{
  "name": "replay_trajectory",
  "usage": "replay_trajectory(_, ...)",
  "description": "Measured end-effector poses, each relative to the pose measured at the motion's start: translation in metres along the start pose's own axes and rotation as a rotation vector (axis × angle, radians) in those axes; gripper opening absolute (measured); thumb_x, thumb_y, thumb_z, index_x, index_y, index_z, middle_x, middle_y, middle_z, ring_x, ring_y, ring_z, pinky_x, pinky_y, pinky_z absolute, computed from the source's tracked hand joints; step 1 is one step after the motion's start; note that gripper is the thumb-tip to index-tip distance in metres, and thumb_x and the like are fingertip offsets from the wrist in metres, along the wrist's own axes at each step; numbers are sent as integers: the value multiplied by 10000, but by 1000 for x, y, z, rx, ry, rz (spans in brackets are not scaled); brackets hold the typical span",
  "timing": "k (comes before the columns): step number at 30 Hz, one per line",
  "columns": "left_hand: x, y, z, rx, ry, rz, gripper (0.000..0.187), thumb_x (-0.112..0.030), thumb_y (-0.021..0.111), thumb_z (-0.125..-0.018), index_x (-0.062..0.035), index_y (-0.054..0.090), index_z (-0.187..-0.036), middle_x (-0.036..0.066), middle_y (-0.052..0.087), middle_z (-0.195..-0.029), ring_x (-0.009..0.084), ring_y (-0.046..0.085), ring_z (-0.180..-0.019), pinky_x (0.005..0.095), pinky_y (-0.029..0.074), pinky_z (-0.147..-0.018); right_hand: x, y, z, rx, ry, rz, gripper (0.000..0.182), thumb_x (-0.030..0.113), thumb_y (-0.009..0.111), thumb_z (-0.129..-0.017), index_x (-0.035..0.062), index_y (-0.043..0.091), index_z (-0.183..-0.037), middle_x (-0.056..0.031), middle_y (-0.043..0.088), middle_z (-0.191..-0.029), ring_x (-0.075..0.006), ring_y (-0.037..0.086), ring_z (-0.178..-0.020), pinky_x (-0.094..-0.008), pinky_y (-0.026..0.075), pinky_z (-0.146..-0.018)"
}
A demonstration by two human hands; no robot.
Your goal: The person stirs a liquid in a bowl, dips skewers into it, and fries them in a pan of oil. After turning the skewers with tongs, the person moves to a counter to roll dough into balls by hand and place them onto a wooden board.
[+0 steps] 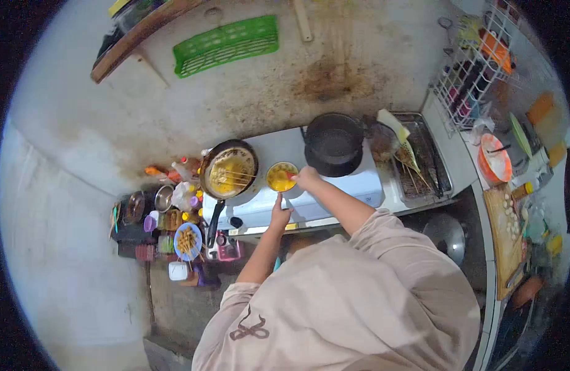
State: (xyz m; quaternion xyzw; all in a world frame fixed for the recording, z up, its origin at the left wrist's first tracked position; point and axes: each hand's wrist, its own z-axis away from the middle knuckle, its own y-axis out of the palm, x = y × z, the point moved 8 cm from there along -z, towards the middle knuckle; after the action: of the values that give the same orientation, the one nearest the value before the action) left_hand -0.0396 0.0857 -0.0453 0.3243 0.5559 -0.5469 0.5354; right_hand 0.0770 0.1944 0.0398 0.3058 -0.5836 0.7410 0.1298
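My left hand [281, 214] grips the near rim of a small bowl [271, 187] with its thumb pointing up. Yellow liquid that looks like beaten egg [280, 179] is in the bowl. Over the bowl's right side, my right hand [307, 179] is closed on a small reddish utensil [290, 175], whose exact kind I cannot make out. To the left, a black-handled frying pan [218, 146] holds skewers [238, 177] lying in a yellow egg-like layer. The bowl is above the white stove [322, 196]; whether it touches the surface cannot be told.
A dark pot [333, 145] sits on the stove's right. Beyond it lies a metal tray [442, 179] with a grill rack. At left, a plate of skewers [187, 242] stands among bottles. A cutting board [502, 232] with small pale pieces is at far right.
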Motion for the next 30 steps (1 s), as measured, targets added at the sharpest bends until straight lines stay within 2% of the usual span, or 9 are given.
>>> replay_trajectory(5,-13,2,15,-43,74,33,728,119,383,-617,-133,155,-1261,93,300,-1241,101,494,-629,210,389,-484,1,-30,63,397,9,25,466,440,487,-711,-21,554,-697,-133,541,-528,-207,547,-443,-304,457,-453)
replay_trajectory(6,-23,3,25,-43,22,50,707,146,416,-607,-63,187,-1242,129,253,-1257,207,392,-1046,210,433,-630,-7,-44,81,450,-39,64,379,364,532,-688,-13,575,-686,-146,564,-610,-236,542,-429,-365,450,-476)
replay_trajectory(8,-27,9,43,-26,-81,146,706,144,370,-613,-108,191,-1248,100,261,-1261,157,475,-856,213,409,-556,-60,-46,101,656,-229,269,319,313,527,-675,4,563,-601,-109,548,-532,-211,516,-399,-350,431,-440)
replay_trajectory(9,-27,14,52,-28,-130,199,708,143,348,-616,-131,194,-1251,85,264,-1262,132,516,-761,215,397,-519,-96,-74,120,699,40,125,261,250,512,-655,23,543,-529,-85,529,-476,-196,488,-376,-333,411,-419)
replay_trajectory(11,-35,29,64,7,-50,315,634,124,328,-624,-112,291,-1211,82,339,-1215,132,511,-800,209,402,-569,-192,-127,126,506,285,123,209,205,479,-651,31,564,-574,-127,556,-566,-213,528,-480,-338,411,-449)
replay_trajectory(13,-39,40,78,47,13,413,587,107,321,-632,-93,339,-1183,78,391,-1176,122,511,-789,202,402,-596,-307,-158,96,55,-50,539,208,164,506,-621,-25,555,-695,-173,562,-710,-315,545,-655,-390,428,-571)
replay_trajectory(14,-35,45,84,4,12,405,554,96,325,-622,-76,399,-1143,66,433,-1135,95,493,-765,166,373,-588,-290,-239,142,-491,211,50,162,112,532,-600,-3,567,-708,-192,556,-708,-332,539,-681,-397,421,-613)
replay_trajectory(19,-26,85,115,-63,-191,380,436,48,407,-670,-33,429,-1098,68,485,-1066,105,487,-843,188,393,-663,-386,-254,164,-227,776,359,830,390,582,-659,54,102,-1247,-185,249,-1218,-337,286,-1083,-447,293,-860)
replay_trajectory(30,-48,125,155,-300,-237,380,405,43,402,-662,-56,471,-1048,46,516,-950,111,499,-707,192,389,-563,-425,-262,143,-293,570,179,678,310,579,-677,-73,275,-1145,-241,431,-1050,-352,423,-975,-374,347,-837)
